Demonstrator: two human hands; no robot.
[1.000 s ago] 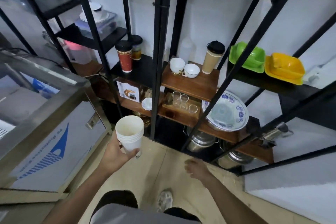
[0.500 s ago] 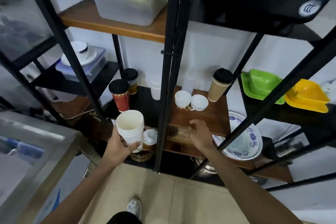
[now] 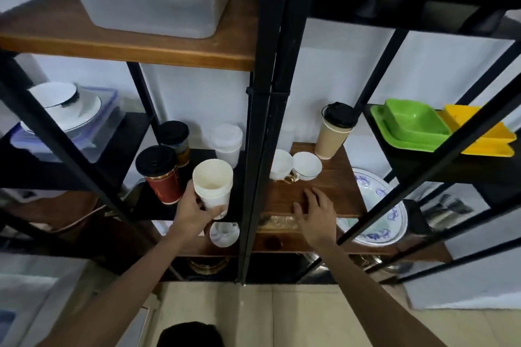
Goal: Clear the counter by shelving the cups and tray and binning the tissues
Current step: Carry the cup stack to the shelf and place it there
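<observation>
The left hand (image 3: 194, 213) is gripping a stack of white paper cups (image 3: 213, 184) upright at the black shelf (image 3: 203, 155), just beside one red lidded tumbler (image 3: 162, 176). The right hand (image 3: 317, 213) is resting open, fingers flat, on the wooden shelf (image 3: 332, 194), where two white teacups (image 3: 296, 167) and one lidded coffee cup (image 3: 334, 131) are standing.

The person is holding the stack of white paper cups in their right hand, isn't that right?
Not quite. In the head view the left hand holds the stack of white paper cups; the right hand rests flat on the wooden shelf.
</observation>
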